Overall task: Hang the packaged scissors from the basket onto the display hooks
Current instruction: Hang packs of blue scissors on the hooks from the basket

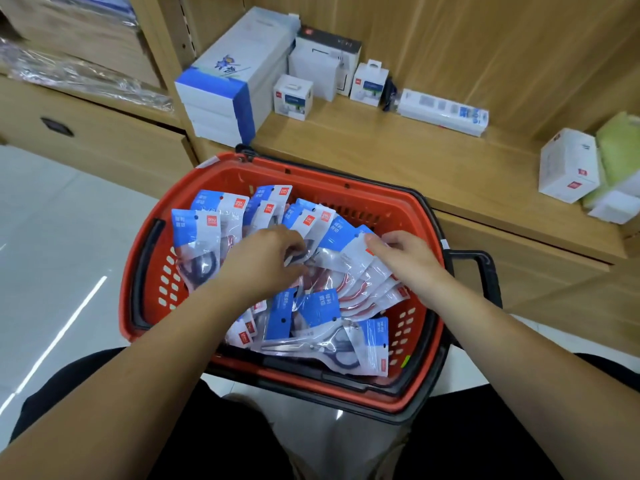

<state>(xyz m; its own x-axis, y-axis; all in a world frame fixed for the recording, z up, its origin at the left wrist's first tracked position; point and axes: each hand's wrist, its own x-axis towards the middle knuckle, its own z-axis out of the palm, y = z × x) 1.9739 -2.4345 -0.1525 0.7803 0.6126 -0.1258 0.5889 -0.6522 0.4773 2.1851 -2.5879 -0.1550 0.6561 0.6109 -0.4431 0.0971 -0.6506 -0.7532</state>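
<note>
A red plastic basket (pixel 145 271) with black handles stands on the floor in front of me, filled with several packaged scissors (pixel 313 315) in clear bags with blue and white header cards. My left hand (pixel 266 258) reaches into the middle of the pile, fingers curled around packs there. My right hand (pixel 405 252) holds a fanned bunch of packs (pixel 349 251) at the basket's right side, thumb on top of the header cards. No display hooks are in view.
A wooden shelf unit (pixel 398 157) rises just behind the basket, carrying a tall blue-and-white box (pixel 232 84), small white boxes (pixel 294 97) and a long flat pack (pixel 445 112). White and green boxes (pixel 571 164) sit at the right. Glossy tile floor (pixel 52 237) lies to the left.
</note>
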